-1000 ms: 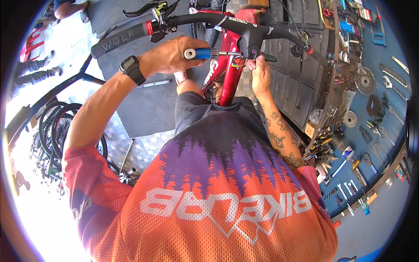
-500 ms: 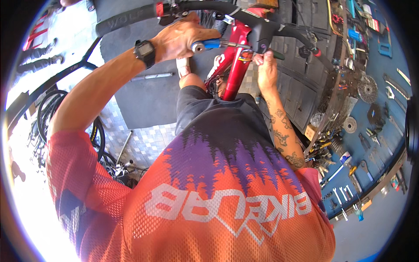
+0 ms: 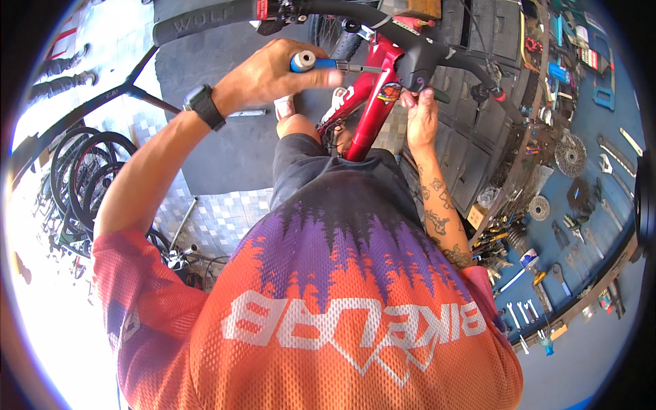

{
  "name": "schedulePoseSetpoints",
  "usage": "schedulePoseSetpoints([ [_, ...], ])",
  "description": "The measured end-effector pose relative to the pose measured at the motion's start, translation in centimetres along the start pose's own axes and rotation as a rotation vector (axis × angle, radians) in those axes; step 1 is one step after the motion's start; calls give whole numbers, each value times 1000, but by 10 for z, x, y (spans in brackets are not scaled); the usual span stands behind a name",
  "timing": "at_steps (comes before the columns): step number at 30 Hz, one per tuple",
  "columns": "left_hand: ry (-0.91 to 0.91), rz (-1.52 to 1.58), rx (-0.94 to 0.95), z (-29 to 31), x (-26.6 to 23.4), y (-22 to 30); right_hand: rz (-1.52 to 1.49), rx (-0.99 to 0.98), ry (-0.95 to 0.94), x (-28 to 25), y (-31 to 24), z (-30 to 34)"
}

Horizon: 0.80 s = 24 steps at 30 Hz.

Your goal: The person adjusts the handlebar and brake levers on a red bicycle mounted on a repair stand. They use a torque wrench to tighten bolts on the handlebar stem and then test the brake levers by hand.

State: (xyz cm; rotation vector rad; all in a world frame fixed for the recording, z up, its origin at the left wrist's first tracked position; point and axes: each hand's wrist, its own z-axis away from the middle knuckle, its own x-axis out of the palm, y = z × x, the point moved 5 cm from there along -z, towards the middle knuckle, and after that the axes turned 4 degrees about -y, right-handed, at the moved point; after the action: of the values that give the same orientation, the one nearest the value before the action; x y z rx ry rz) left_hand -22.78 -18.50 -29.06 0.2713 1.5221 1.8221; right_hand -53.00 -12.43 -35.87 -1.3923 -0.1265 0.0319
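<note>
My left hand (image 3: 273, 72), with a black watch on the wrist, grips a blue-handled driver tool (image 3: 321, 65) whose metal shaft points right at the red bicycle frame (image 3: 372, 109). My right hand (image 3: 420, 116) pinches a small part just under the black stem (image 3: 417, 65), against the head tube. The black handlebar (image 3: 205, 24) runs across the top of the view. My orange and purple jersey fills the lower half.
A blue tool board (image 3: 581, 171) with wrenches, sprockets and a cassette hangs at right. Dark drawers (image 3: 478, 157) stand beside it. Several bicycle wheels (image 3: 89, 178) lean at left. A dark mat (image 3: 225, 137) lies on the tiled floor.
My left hand has slid right along with the blue tool, bringing its shaft closer to the head tube. My right hand stays at the stem. The view has tipped slightly.
</note>
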Motion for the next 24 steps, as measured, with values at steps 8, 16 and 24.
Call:
schedulePoseSetpoints([
  [8, 242, 1109, -414, 23, 62, -8, -83, 21, -16, -4, 2, -2],
  [16, 252, 1490, -459, 21, 86, -10, -76, -2, 6, -4, 2, -6],
  [24, 193, 1534, -513, 14, 86, -10, -24, 5, -17, 0, -2, -7],
])
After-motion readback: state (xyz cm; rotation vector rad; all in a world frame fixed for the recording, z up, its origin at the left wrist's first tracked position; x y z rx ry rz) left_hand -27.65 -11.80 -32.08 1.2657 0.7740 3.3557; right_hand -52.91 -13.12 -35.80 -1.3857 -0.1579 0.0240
